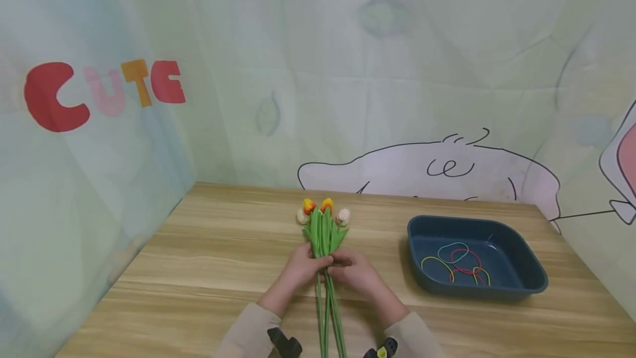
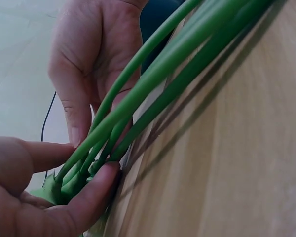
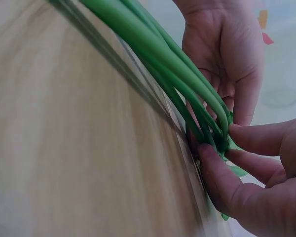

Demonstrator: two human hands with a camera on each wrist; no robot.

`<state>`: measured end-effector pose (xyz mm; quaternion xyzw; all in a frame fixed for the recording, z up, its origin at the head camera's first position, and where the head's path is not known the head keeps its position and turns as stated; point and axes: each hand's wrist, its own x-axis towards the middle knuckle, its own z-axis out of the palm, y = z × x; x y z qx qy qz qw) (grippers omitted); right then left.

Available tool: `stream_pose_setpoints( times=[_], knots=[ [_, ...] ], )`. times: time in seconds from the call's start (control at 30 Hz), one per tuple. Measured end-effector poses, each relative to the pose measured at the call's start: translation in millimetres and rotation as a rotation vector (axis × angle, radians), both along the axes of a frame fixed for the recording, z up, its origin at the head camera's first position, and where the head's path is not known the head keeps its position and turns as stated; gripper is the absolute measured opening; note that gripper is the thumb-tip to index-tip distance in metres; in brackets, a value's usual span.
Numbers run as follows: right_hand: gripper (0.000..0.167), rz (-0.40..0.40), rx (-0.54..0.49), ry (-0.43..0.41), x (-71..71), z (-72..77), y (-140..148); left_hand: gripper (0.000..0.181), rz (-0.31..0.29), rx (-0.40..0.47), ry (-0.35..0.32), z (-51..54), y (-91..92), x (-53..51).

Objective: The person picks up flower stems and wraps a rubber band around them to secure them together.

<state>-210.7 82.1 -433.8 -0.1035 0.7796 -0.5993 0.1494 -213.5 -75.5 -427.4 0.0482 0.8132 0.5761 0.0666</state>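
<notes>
Your left hand (image 1: 302,265) and right hand (image 1: 354,273) meet at the bunch of artificial tulips with green leaves and long, thin green stems (image 1: 324,231). The bunch is in front of you on the near side of the wood-grain tabletop (image 1: 199,269), with its orange-and-yellow flower heads (image 1: 308,206) and pale flower heads (image 1: 343,216) toward the far edge and its stems toward you. In both wrist views the stems run above the surface and cast shadows on it.

The fingers of your left hand are narrowed, pinching the stems just below the leaves. The fingers of your right hand are also narrowed, pinching the same part from the other side.

The step in hand appears to be gathering and aligning the stems. The next move calls for a firm hold at this point; before you free either hand, confirm that the other secures every stem.

To the right of the bunch, well apart from it, stands the dark blue rounded rectangular basin (image 1: 519,263). Inside it lie thin yellow, red and light-blue loops (image 1: 465,272), none around the stems.
</notes>
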Motion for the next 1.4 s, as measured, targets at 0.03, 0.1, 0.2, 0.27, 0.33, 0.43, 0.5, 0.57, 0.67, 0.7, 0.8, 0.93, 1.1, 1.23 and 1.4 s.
stream_pose_setpoints(
  times=[0.03,0.1,0.2,0.27,0.33,0.43,0.5,0.57,0.67,0.7,0.8,0.93,1.1,1.23,1.4],
  knots=[
    [0.044,-0.01,0.01,0.008,0.7,0.2,-0.5,0.036,-0.003,-0.003,-0.006,0.1,-0.2,0.1],
    [0.043,-0.028,0.024,0.02,1.7,0.0,-1.6,0.034,-0.003,-0.016,-0.018,0.2,-0.6,0.1],
    [0.043,-0.052,0.044,0.045,2.7,-0.7,-3.0,0.032,-0.002,-0.002,-0.049,-0.8,-1.0,0.6],
    [0.042,-0.059,0.051,0.053,3.0,-1.3,-3.7,0.03,-0.006,0.035,-0.081,-1.6,-0.9,1.2],
    [0.042,-0.064,0.065,0.058,3.1,-1.7,-4.2,0.029,-0.013,0.087,-0.117,-2.3,-0.1,2.3],
    [0.043,-0.061,0.083,0.068,3.2,-2.3,-4.7,0.027,-0.026,0.137,-0.144,-2.2,0.8,4.3],
    [0.043,-0.058,0.093,0.076,3.3,-2.5,-5.1,0.026,-0.027,0.141,-0.143,-1.4,0.7,5.7],
    [0.044,-0.055,0.113,0.085,3.7,-2.2,-5.4,0.026,-0.025,0.14,-0.145,-0.9,0.8,6.8],
    [0.045,-0.047,0.138,0.096,4.7,-0.7,-6.2,0.026,-0.024,0.153,-0.147,-1.1,0.9,7.9],
    [0.045,-0.047,0.146,0.098,5.3,0.4,-6.5,0.026,-0.025,0.168,-0.151,-1.4,1.3,8.1],
    [0.045,-0.045,0.169,0.124,6.5,3.6,-7.7,0.026,-0.029,0.217,-0.165,-3.1,2.0,8.2],
    [0.045,-0.046,0.203,0.17,7.8,7.9,-9.1,0.029,-0.031,0.273,-0.195,-4.0,2.4,7.8],
    [0.048,-0.035,0.215,0.19,9.3,12.5,-10.0,0.032,-0.053,0.347,-0.234,-2.3,1.3,7.2],
    [0.05,-0.029,0.221,0.193,9.4,16.4,-10.1,0.035,-0.067,0.385,-0.251,1.0,0.2,5.8],
    [0.052,-0.018,0.235,0.269,9.7,20.4,-9.7,0.035,-0.046,0.392,-0.234,5.2,0.8,5.9]
  ],
)
